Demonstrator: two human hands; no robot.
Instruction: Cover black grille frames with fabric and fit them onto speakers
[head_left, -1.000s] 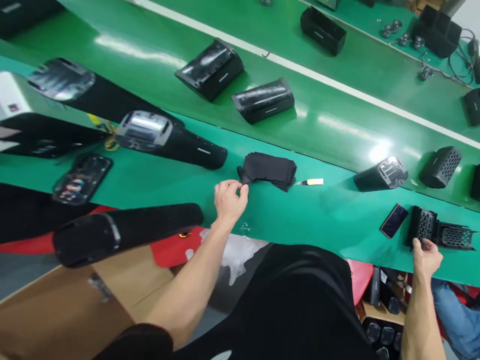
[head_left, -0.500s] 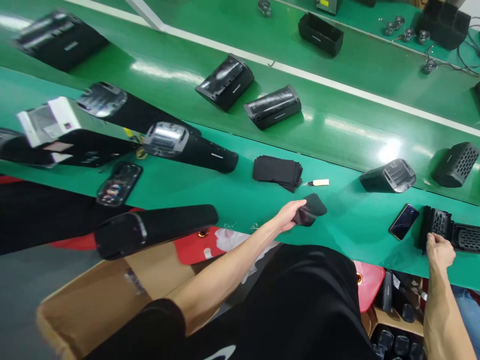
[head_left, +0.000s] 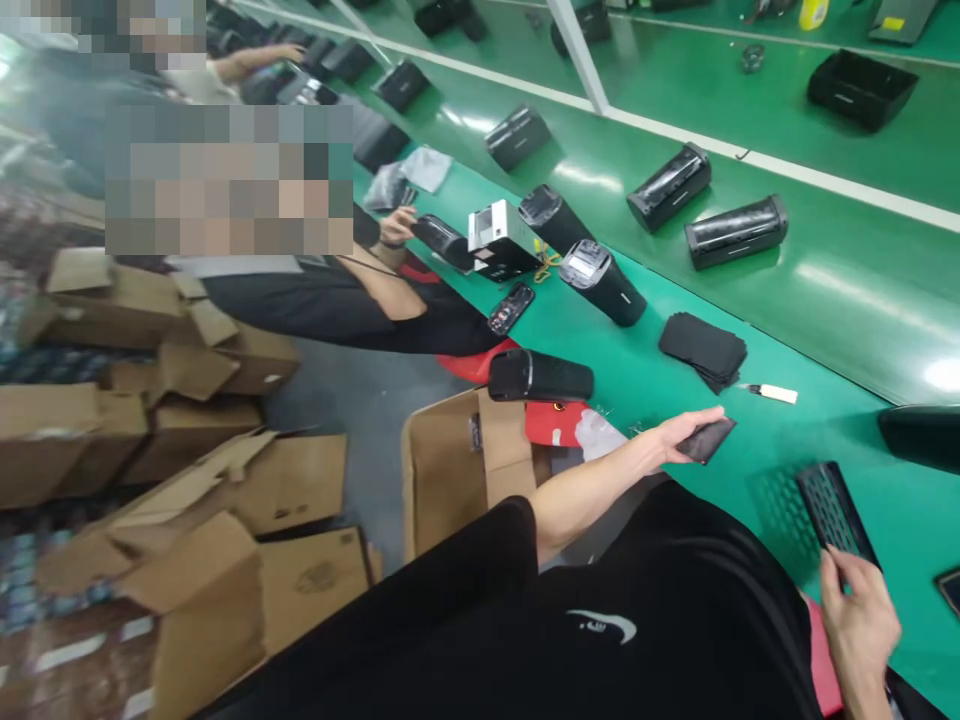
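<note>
My left hand (head_left: 688,434) holds a thin black sheet (head_left: 709,441) over the near side of the green bench. Pinched at its lower end by my right hand (head_left: 862,610) is a black perforated grille (head_left: 836,510), lifted and tilted, with its hole-patterned shadow on the bench. Just beyond my left hand lies a stack of black sheets (head_left: 703,347), partly fanned out. Beside the stack is a small white-handled tool (head_left: 772,393) with a dark tip.
Black speaker housings (head_left: 736,232) lie on the green belt; one housing (head_left: 604,283) stands nearer on the bench. A phone (head_left: 511,308) and a white-topped box (head_left: 504,240) are leftward. Another person's hand (head_left: 397,226) is beyond them. An open carton (head_left: 442,480) stands below.
My view has swung left, bringing a co-worker and cartons into sight. My right hand has raised a grille off the bench and brought it leftward. My left hand still holds the black sheet.
</note>
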